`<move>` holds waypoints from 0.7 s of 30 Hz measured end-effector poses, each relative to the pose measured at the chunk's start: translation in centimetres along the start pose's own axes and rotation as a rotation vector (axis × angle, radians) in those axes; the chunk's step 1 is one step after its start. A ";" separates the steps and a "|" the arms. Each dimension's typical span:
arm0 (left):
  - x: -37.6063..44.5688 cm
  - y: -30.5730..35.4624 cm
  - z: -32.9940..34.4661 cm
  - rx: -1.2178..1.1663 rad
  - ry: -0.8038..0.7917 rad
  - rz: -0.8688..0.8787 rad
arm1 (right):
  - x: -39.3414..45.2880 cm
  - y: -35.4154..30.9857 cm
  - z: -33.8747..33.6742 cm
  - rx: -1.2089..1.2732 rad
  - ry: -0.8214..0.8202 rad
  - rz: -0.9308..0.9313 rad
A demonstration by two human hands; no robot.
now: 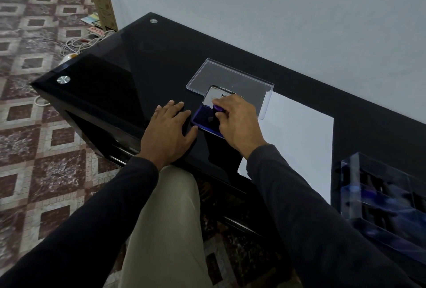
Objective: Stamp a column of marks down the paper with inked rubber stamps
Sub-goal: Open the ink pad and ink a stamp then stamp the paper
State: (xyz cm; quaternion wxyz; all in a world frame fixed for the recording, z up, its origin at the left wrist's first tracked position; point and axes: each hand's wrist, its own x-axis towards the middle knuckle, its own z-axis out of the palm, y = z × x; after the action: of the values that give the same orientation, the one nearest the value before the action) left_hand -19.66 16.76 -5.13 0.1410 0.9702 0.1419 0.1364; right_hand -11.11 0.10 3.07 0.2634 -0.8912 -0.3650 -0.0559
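Observation:
A purple ink pad [204, 120] lies open on the black glass table [129, 75], its labelled lid [214, 97] hinged up at the far side. My right hand [237, 119] grips a small purple rubber stamp [217, 108] and holds it down on the pad. Flat on the table just left of the pad rests my left hand [170, 126], fingers spread, thumb touching the pad's edge. A blank white sheet of paper [297, 135] lies to the right of the pad; my right forearm crosses its near corner.
A clear plastic lid [228, 78] lies behind the ink pad. A clear acrylic box [382, 198] with dark compartments stands at the table's right front. The wall [276, 11] runs along the far edge. Cables [78, 44] lie on the tiled floor to the left.

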 end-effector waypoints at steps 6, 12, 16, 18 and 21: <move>0.1 0.1 0.0 0.008 -0.007 -0.005 | 0.3 -0.3 -0.1 -0.008 -0.035 0.018; 0.0 0.0 -0.1 -0.009 0.000 0.002 | 0.4 0.0 0.8 0.029 -0.025 0.017; 0.1 0.1 -0.3 -0.008 -0.019 -0.006 | 0.3 0.0 0.7 0.036 -0.013 0.020; 0.1 0.2 -0.4 -0.020 -0.029 -0.009 | 0.0 0.0 0.6 0.052 0.003 0.023; 0.0 0.4 -0.9 -0.057 -0.015 -0.012 | -0.6 0.1 0.2 0.112 0.054 0.065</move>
State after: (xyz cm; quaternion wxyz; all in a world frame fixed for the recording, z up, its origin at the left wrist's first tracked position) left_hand -19.85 16.56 -4.17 0.1706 0.9660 0.1426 0.1321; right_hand -11.56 -0.21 2.66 0.3245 -0.8846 -0.3310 -0.0509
